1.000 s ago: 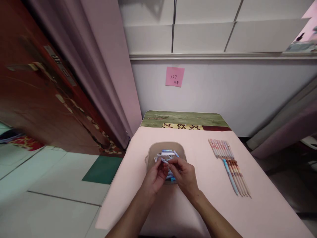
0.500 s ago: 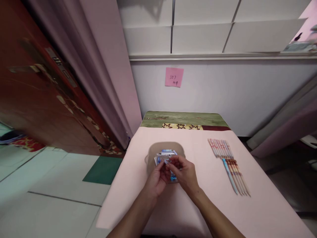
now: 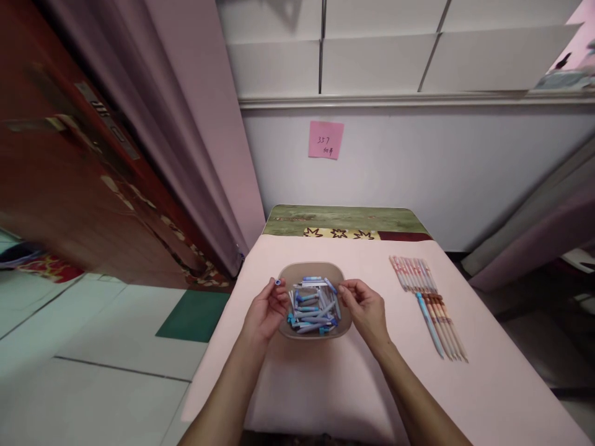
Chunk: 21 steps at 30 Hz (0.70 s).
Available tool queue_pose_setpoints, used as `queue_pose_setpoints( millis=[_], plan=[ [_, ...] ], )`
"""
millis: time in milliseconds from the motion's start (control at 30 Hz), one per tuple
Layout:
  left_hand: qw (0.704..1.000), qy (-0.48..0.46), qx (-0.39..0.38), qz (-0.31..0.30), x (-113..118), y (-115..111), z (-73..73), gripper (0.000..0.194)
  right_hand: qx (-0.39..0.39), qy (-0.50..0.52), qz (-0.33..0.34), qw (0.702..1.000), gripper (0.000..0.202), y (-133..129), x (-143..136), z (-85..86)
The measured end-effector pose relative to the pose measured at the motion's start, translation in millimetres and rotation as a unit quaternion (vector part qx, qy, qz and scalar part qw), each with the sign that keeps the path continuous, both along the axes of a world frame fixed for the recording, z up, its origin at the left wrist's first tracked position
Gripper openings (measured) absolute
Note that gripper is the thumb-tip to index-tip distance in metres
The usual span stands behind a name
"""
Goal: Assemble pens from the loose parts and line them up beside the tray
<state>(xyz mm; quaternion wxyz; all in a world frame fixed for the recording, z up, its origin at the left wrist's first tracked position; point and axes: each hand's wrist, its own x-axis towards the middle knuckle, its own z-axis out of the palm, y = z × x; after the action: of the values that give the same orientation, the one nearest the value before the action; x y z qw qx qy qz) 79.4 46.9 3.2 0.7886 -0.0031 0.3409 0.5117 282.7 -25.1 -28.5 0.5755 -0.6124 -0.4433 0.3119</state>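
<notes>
A beige plastic box (image 3: 292,272) stands on the pink-covered table, holding a jumble of blue, white and grey pen parts (image 3: 316,310). At its left side my left hand (image 3: 266,310) pinches a small blue pen cap (image 3: 277,282) between thumb and forefinger, its round end toward me. My right hand (image 3: 367,306) is closed in a pinch at the box's right rim. What its fingertips hold, if anything, I cannot make out.
On the right of the table (image 3: 288,396) lie two rows of pens: red-and-white ones (image 3: 413,274) behind, brown-topped ones (image 3: 444,328) with one blue pen (image 3: 428,325) in front. A pink note (image 3: 326,140) sticks to the wall. A red-brown door (image 3: 60,186) stands at left.
My hands have parted from above the box's middle. The left moved to the left with the pen cap, the right to the right, uncovering the pen parts.
</notes>
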Motion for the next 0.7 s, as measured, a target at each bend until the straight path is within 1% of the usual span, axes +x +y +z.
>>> queue_pose_setpoints(
  millis=[100, 167, 200, 267, 333, 400, 533, 600, 700],
  plan=[
    [1.0, 0.001, -0.001, -0.008, -1.3, 0.4, -7.5, 0.017, -0.022, -0.108, 0.022, 0.994, 0.02, 6.4, 0.8, -3.1],
    [1.0, 0.007, 0.003, -0.015, -0.7, -0.9, -11.5, 0.016, -0.037, -0.211, 0.05, 0.975, 0.016, 13.1, -1.5, -2.6],
    [1.0, 0.009, 0.008, -0.017, -0.4, -1.6, -12.9, 0.016, -0.053, -0.27, 0.071, 0.959, 0.016, 17.1, -3.7, -2.2],
    [1.0, 0.011, 0.021, -0.019, 0.0, -2.6, -14.3, 0.015, -0.104, -0.374, 0.117, 0.914, 0.019, 26.6, -9.3, -2.2],
    [0.999, 0.014, 0.032, -0.019, 0.1, -3.1, -15.1, 0.015, -0.157, -0.438, 0.143, 0.874, 0.019, 37.5, -15.3, -4.3],
    [0.999, 0.018, 0.036, -0.018, -0.1, -3.3, -16.3, 0.017, -0.192, -0.46, 0.138, 0.856, 0.019, 48.9, -19.9, -8.3],
    [0.999, 0.02, 0.031, -0.015, -1.4, -2.6, -21.3, 0.019, -0.231, -0.478, 0.121, 0.839, 0.026, 66.9, -25.5, -17.2],
    [0.999, 0.019, 0.033, -0.016, -2.2, -2.2, -23.8, 0.019, -0.238, -0.479, 0.129, 0.835, 0.028, 71.1, -29.4, -20.3],
    [0.999, 0.018, 0.038, -0.013, -3.2, -1.4, -26.2, 0.019, -0.226, -0.464, 0.165, 0.84, 0.028, 71.2, -35.7, -22.5]
  ],
)
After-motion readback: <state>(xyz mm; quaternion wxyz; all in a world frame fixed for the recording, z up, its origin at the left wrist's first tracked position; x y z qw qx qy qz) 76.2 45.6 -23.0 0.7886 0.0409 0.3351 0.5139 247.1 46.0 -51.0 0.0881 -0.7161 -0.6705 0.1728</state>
